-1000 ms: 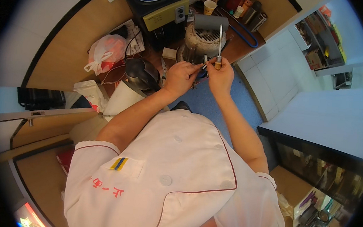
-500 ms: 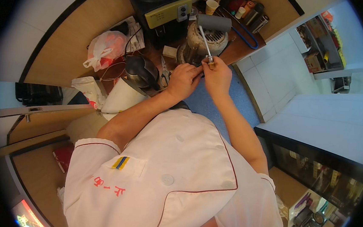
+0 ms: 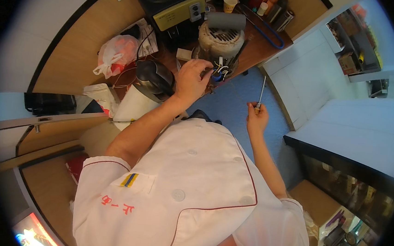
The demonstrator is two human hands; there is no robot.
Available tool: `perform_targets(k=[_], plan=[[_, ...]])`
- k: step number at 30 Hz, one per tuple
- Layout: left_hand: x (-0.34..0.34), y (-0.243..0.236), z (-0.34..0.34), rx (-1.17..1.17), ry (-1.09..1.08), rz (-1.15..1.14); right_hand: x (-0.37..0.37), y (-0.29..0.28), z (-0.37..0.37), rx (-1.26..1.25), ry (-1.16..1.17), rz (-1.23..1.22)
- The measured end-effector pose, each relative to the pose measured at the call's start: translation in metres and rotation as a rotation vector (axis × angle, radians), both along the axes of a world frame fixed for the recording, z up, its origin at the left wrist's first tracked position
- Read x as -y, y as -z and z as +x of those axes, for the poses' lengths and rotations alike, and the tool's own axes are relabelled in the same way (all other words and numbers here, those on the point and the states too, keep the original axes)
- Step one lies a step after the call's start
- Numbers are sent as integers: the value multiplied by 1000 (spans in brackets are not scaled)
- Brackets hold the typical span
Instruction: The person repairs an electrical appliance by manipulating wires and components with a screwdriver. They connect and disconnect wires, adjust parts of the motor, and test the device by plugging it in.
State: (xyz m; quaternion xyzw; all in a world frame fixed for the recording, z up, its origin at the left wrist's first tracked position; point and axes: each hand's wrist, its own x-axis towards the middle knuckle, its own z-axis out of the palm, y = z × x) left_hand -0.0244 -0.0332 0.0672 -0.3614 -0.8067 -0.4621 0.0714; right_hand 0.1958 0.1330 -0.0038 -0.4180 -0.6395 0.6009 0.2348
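A worn, cream-coloured electric motor (image 3: 219,42) with a slotted vent stands at the table's edge. A grey cylinder (image 3: 226,21) is mounted across its far side. On the near side, loose blue, white and dark wires (image 3: 220,72) are exposed. My left hand (image 3: 191,82) is just left of these wires, its fingers closed at a small dark piece that they mostly hide. Away to the right, over the blue floor, my right hand (image 3: 258,119) grips a screwdriver (image 3: 261,92) by its amber handle, the metal shaft pointing up and away from me.
A black kettle (image 3: 154,79) stands left of my left hand, with a plastic bag (image 3: 118,52) behind it. A water dispenser (image 3: 180,13) rises behind the motor. Near the back are a paper cup (image 3: 229,4) and a blue-framed hacksaw (image 3: 270,40). White cabinet at right.
My right hand has drawn back to the right, taking the screwdriver off the motor's near side. My left hand has shifted slightly left, and the wires now show.
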Motion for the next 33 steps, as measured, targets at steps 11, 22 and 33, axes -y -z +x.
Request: perform_targets(k=[11, 22, 33], plan=[[-21, -6, -2, -585, 40, -180, -8, 18, 22, 81, -46, -27], [-31, -10, 4, -370, -13, -220, -33, 50, 34, 46, -144, -50], [-31, -18, -45, 1055, 120, -232, -48, 59, 29, 98, -295, -120]])
